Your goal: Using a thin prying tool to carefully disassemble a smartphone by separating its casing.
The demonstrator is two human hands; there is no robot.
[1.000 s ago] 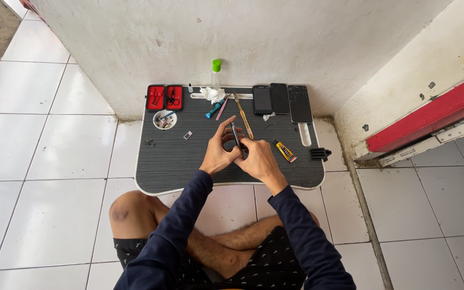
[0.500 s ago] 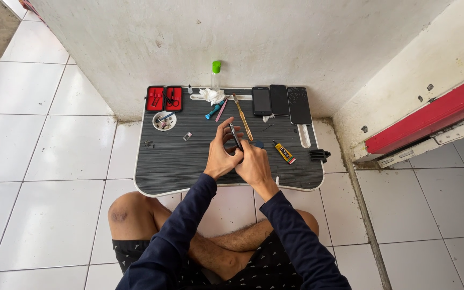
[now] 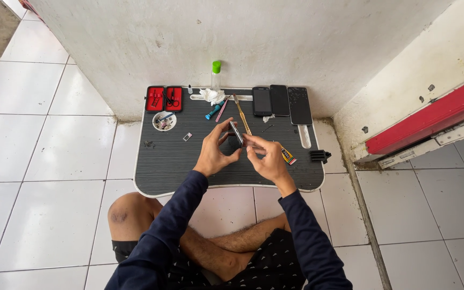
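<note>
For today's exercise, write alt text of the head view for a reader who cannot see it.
Both the left hand and the right hand hold a phone edge-up over a black ribbed mat on white tiles. At the mat's far edge lie three more phones, a red tool case and a green-capped bottle.

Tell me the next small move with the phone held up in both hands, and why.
Probably lower the phone flat onto the mat before working on it. The left hand and right hand pinch it edge-on above the mat, so neither is free for the tools lying there, such as the long tool just behind it.
</note>
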